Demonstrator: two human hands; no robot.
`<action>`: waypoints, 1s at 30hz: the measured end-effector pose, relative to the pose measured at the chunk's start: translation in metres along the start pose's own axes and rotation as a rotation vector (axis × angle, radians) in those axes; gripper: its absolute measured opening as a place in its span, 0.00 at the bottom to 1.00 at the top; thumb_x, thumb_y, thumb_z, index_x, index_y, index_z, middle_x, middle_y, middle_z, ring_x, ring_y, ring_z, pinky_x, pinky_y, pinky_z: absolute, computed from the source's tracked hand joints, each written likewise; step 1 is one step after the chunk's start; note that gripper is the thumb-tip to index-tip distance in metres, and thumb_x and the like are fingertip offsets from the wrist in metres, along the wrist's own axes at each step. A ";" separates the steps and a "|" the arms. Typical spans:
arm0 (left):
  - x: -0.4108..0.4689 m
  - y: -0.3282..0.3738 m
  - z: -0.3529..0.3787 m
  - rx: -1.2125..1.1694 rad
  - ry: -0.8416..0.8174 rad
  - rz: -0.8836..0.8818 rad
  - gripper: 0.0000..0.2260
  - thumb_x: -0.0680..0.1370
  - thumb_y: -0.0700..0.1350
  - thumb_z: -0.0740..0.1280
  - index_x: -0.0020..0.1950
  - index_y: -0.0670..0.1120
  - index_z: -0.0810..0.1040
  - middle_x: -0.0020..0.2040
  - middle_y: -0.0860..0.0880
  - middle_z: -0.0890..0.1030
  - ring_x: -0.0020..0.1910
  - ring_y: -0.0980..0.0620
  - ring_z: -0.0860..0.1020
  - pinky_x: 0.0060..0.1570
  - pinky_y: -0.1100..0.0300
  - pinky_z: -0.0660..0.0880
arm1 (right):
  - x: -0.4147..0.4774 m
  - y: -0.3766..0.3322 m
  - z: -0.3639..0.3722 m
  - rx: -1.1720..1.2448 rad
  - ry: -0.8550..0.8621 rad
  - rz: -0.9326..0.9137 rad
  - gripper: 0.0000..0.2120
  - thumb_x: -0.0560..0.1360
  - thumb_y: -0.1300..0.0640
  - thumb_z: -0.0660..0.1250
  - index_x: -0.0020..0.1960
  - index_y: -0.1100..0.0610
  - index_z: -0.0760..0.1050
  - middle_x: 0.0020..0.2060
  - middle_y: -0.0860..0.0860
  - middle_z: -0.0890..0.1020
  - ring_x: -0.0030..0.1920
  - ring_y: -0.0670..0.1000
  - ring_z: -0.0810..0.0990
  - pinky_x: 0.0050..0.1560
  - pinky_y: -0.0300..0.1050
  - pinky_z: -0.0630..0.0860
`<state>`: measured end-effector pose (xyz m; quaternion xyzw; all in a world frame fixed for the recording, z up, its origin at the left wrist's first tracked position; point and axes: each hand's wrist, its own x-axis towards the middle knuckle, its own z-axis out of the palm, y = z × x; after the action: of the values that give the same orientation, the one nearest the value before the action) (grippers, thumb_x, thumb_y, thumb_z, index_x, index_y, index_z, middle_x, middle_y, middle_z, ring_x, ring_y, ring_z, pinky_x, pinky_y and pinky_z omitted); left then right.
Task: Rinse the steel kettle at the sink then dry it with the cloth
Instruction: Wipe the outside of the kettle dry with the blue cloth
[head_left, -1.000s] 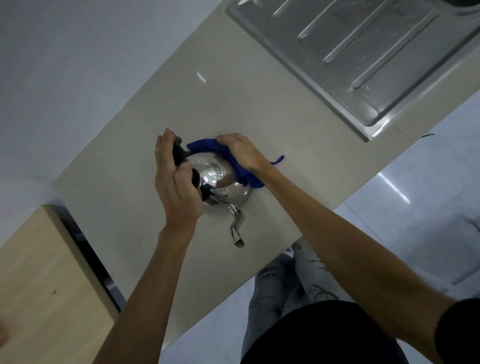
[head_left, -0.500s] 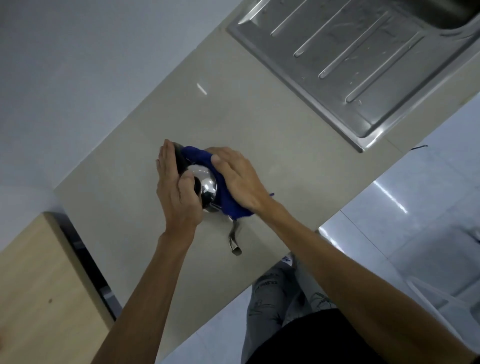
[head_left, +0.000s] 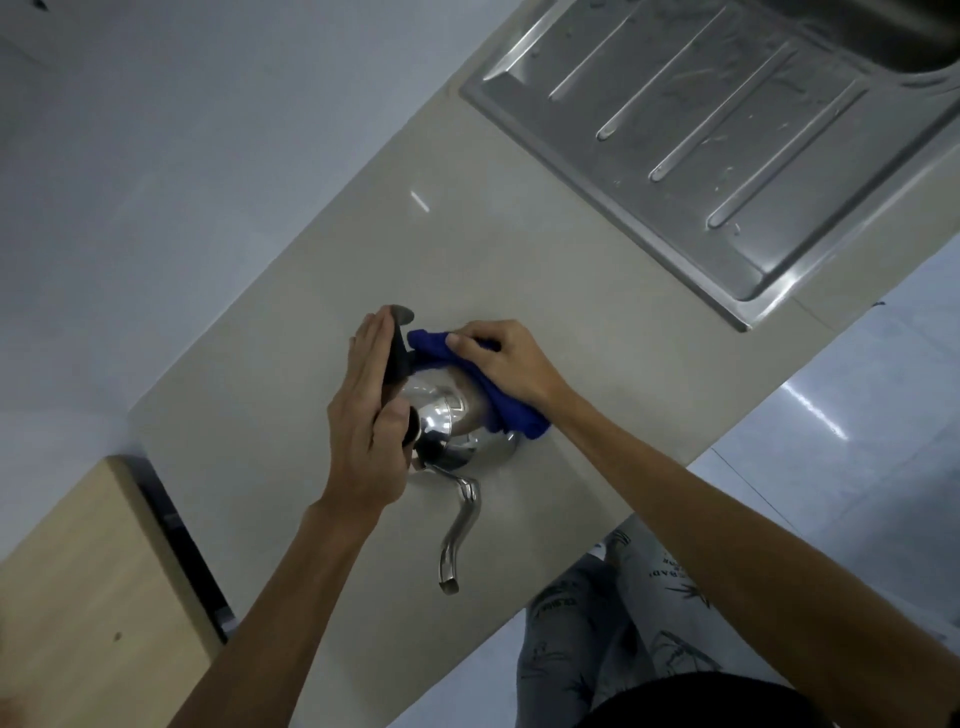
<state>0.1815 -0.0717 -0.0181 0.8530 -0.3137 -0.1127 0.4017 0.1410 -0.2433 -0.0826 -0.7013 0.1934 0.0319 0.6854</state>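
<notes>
The shiny steel kettle (head_left: 447, 426) stands on the beige counter (head_left: 545, 312), its long curved spout (head_left: 460, 530) pointing toward me. My left hand (head_left: 369, 415) is closed around the kettle's black handle and covers its left side. My right hand (head_left: 498, 358) presses a blue cloth (head_left: 498, 402) against the kettle's far right side. The cloth drapes down over the kettle's shoulder.
The steel drainboard (head_left: 727, 135) of the sink lies at the upper right, with the basin corner (head_left: 919, 31) at the frame's edge. A wooden surface (head_left: 88, 582) sits at the lower left. The counter's front edge runs just right of the kettle, with tiled floor (head_left: 857, 415) beyond.
My right hand has slid the blue cloth from the kettle's top front back round to its far right side, uncovering the lid area. My left hand keeps its hold on the handle.
</notes>
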 end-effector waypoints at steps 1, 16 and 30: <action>0.000 0.000 0.000 -0.004 0.011 0.002 0.31 0.76 0.44 0.50 0.77 0.32 0.62 0.78 0.43 0.66 0.81 0.44 0.60 0.80 0.48 0.56 | 0.006 0.004 -0.002 -0.046 -0.008 0.037 0.11 0.79 0.51 0.65 0.50 0.56 0.84 0.43 0.50 0.85 0.45 0.50 0.82 0.49 0.47 0.77; 0.000 -0.004 0.004 -0.083 0.002 -0.056 0.30 0.77 0.45 0.51 0.76 0.31 0.65 0.74 0.34 0.71 0.76 0.33 0.66 0.73 0.31 0.61 | -0.043 -0.010 0.025 0.006 0.182 -0.098 0.17 0.81 0.56 0.57 0.64 0.59 0.78 0.60 0.53 0.80 0.62 0.49 0.76 0.67 0.50 0.69; -0.002 0.001 0.008 -0.148 0.024 -0.086 0.31 0.70 0.36 0.51 0.74 0.31 0.67 0.71 0.36 0.74 0.68 0.25 0.69 0.67 0.25 0.65 | 0.015 0.028 -0.009 -0.076 -0.156 0.002 0.18 0.79 0.61 0.57 0.66 0.57 0.76 0.61 0.54 0.80 0.58 0.48 0.75 0.59 0.39 0.71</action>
<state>0.1760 -0.0756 -0.0226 0.8350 -0.2627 -0.1426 0.4620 0.1442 -0.2550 -0.1136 -0.7221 0.1387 0.0943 0.6711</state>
